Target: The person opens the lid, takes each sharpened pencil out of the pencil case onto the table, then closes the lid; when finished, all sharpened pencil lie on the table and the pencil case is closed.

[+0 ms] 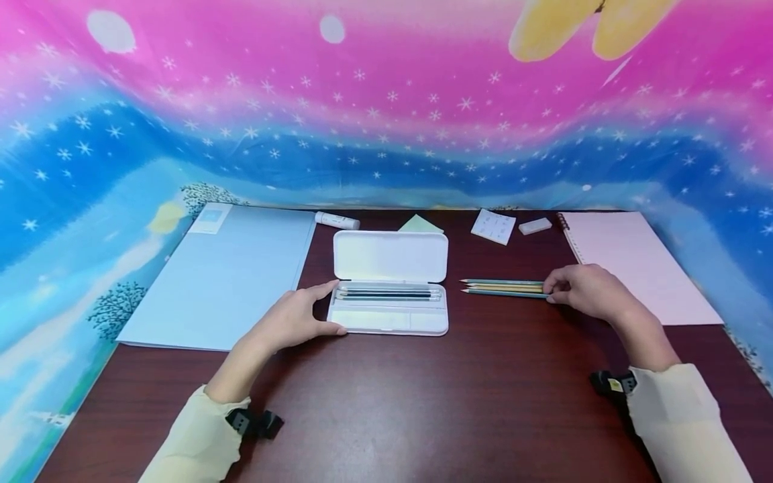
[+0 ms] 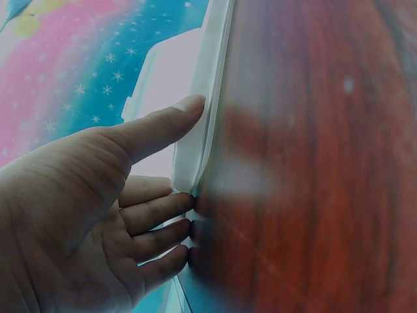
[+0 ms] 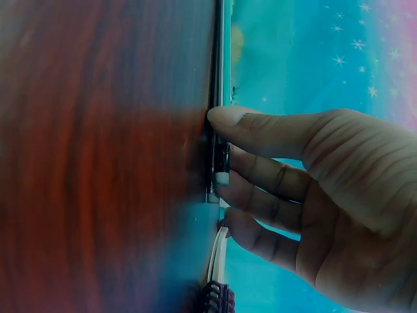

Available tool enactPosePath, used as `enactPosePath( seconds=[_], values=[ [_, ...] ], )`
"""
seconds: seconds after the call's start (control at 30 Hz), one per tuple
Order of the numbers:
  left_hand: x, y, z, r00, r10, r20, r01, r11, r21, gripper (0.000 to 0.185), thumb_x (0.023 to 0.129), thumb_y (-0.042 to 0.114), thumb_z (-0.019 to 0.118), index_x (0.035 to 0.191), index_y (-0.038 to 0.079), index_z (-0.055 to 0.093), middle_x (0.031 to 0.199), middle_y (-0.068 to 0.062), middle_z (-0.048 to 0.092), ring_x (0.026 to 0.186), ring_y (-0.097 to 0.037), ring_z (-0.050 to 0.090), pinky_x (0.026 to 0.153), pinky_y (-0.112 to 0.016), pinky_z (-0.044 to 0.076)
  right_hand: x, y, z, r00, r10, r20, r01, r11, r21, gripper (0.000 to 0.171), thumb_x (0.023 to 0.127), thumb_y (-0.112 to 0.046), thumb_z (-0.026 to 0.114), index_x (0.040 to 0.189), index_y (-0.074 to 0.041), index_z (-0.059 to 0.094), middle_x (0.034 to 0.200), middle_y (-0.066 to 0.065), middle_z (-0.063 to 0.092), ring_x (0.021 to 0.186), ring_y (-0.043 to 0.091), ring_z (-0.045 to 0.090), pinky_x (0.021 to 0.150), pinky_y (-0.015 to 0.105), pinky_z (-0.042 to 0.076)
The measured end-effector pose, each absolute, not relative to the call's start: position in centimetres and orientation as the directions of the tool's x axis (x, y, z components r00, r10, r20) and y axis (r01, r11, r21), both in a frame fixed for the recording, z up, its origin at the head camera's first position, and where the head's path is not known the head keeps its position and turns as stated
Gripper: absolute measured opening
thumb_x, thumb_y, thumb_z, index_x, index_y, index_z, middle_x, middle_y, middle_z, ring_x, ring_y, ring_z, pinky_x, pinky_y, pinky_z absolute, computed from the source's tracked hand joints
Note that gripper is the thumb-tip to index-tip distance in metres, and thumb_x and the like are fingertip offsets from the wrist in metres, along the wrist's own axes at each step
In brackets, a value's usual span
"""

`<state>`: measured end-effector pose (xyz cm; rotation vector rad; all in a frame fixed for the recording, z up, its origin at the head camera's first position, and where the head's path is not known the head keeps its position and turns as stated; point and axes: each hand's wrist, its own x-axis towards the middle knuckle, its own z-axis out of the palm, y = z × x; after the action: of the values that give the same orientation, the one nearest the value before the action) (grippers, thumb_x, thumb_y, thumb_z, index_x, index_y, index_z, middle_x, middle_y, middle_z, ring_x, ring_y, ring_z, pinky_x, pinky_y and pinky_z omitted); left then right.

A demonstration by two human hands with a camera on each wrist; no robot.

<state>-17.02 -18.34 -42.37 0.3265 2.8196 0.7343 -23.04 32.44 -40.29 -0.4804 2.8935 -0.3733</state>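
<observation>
The white pencil case (image 1: 390,267) lies flat, lid raised, its left end between thumb and index finger of the left hand (image 1: 290,319). Dark pencils (image 1: 389,294) lie lengthwise inside, right of those fingertips. Three pencils (image 1: 504,286), two green, one yellow, extend parallel from the right hand's (image 1: 584,290) pinching fingers, tips caseward.

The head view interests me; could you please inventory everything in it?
Hinged rectangular case: one, white, open, centre
Slim pencils or pens: several, dark green, inside case
Sharpened pencils: at least three, green and yellow, right of case
Flat folder: one, pale blue, left
Cylindrical tube: one, white, beside folder
Paper piece: one, pale green, behind case
Square paper: one, white, back right
Rectangular block: one, white, beside square paper
Spiral notebook: one, pink, right
Wooden table: one, reddish brown, beneath
Snowflake cloth: one, pink and blue, behind
Wrist cameras: two, black, wrists
Sleeves: two, cream, forearms
Left hand: one, bare, gripping case
Right hand: one, bare, holding sharpened pencils
</observation>
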Motion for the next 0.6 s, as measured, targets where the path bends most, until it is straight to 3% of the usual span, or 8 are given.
enactPosePath(
  seconds=[0.17, 0.37, 0.6],
  values=[
    [-17.0, -18.4, -42.4, -0.953, 0.269, -0.142, 0.165, 0.848, 0.503, 0.097, 0.078, 0.050, 0.085, 0.156, 0.009, 0.042, 0.151, -0.018, 0.053, 0.135, -0.035, 0.055, 0.107, -0.054, 0.047, -23.1, 32.3, -40.3, -0.935, -0.325, -0.142, -0.279, 0.921, -0.273, 0.006, 0.090, -0.018, 0.077, 0.090, -0.013, 0.075, 0.083, -0.003, 0.071, 0.076, 0.016, 0.059, 0.072, 0.042, 0.049],
    [-17.1, -18.5, -42.5, -0.953, 0.272, -0.136, 0.170, 0.848, 0.502, 0.097, 0.079, 0.049, 0.084, 0.156, 0.009, 0.042, 0.150, -0.018, 0.054, 0.135, -0.035, 0.055, 0.106, -0.054, 0.047, -23.2, 31.9, -40.0, -0.944, -0.308, -0.115, -0.273, 0.929, -0.251, 0.005, 0.089, -0.015, 0.076, 0.092, -0.014, 0.073, 0.087, 0.002, 0.072, 0.080, 0.019, 0.063, 0.077, 0.051, 0.051],
    [-17.1, -18.4, -42.5, -0.953, 0.268, -0.140, 0.165, 0.848, 0.503, 0.097, 0.078, 0.049, 0.085, 0.156, 0.010, 0.042, 0.150, -0.018, 0.054, 0.135, -0.035, 0.055, 0.107, -0.054, 0.047, -22.7, 30.8, -39.5, -0.942, -0.336, -0.017, -0.319, 0.907, -0.274, 0.007, 0.091, -0.015, 0.075, 0.097, -0.014, 0.075, 0.089, 0.003, 0.073, 0.082, 0.020, 0.065, 0.078, 0.050, 0.053]
  ],
)
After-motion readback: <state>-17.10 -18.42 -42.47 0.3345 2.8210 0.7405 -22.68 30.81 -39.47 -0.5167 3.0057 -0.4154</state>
